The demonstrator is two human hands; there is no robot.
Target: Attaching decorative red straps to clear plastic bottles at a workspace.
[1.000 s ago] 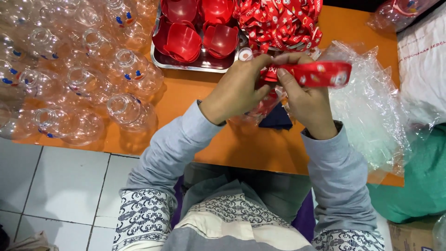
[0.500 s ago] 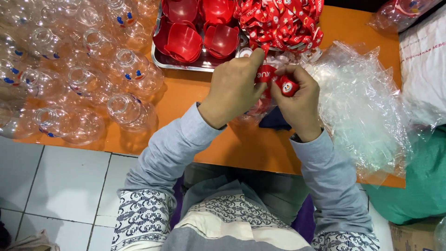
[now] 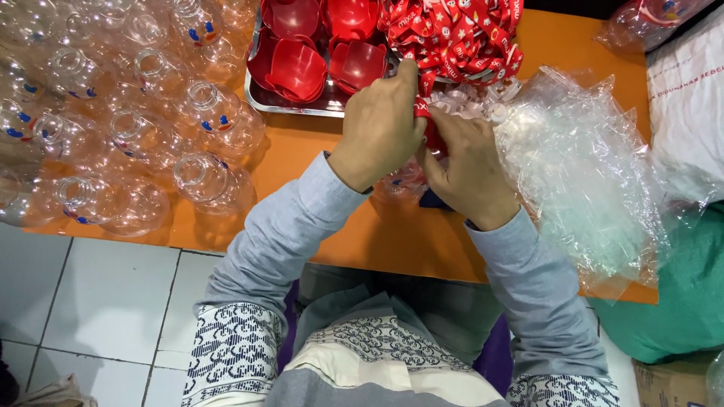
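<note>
Your left hand [image 3: 377,132] and right hand [image 3: 469,169] meet over the orange surface [image 3: 354,226], fingers pinched closed on a red ribbon [image 3: 426,120], a small clear bottle [image 3: 403,181] just beneath them; you seem mid-tying, so the next move calls for a steady pinch

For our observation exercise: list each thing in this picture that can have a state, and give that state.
Left hand: fingers pinching the red ribbon.
Right hand: also gripping the red ribbon.
Red ribbon: bunched between both hands.
Clear bottles: uncapped, lying heaped.
Red lids: stacked in the metal tray.
Ribbon pile: loose, tangled.
Plastic bag: crumpled, open.
</note>
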